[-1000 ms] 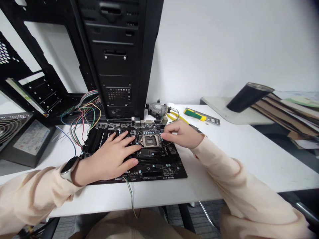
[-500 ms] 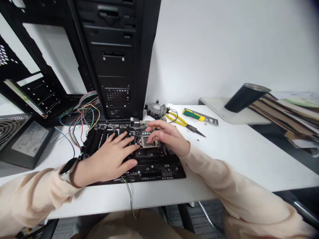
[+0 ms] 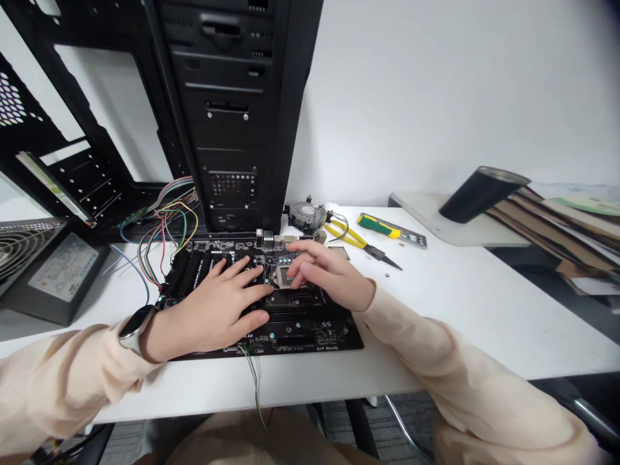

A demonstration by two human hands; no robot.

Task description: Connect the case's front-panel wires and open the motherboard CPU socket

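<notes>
A dark motherboard lies flat on the white table in front of me. My left hand rests palm down on it, fingers spread, over the long slots and the bare middle. Its index fingertip is beside the silver processor socket. My right hand hovers over the right part of that socket, fingers bent and index finger stretched out. I see nothing held in it. The fingertips reach down at the socket, and whether they touch it cannot be made out. Part of the socket is hidden under this hand.
A black computer case towers behind the board, with loose coloured wires at its foot. A power supply sits left. Behind my right hand are a cooler fan, yellow pliers and a green-yellow screwdriver. A black cup leans right.
My right hand's fingers have curled and lowered over the socket, the thumb side drawing in. My left hand stays on the board. The view has shifted slightly.
</notes>
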